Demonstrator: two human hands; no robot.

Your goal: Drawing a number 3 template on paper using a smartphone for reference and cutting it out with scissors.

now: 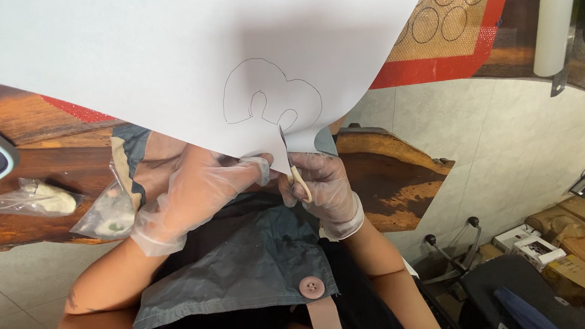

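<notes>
Views: one only, the head camera; no second view shares the scene.
Position: worn on the person's head, above the chest and both hands.
Direction: steeply down and slightly back toward the body, so the apron (244, 265) fills the bottom edge and the tabletop (385, 187) runs across the middle.
Nearness: close; the paper (170, 64) held up before the lens covers most of the upper half.
Far field: floor tiles and boxes (572, 238) at lower right, probably well below, though depth is hard to judge.
</notes>
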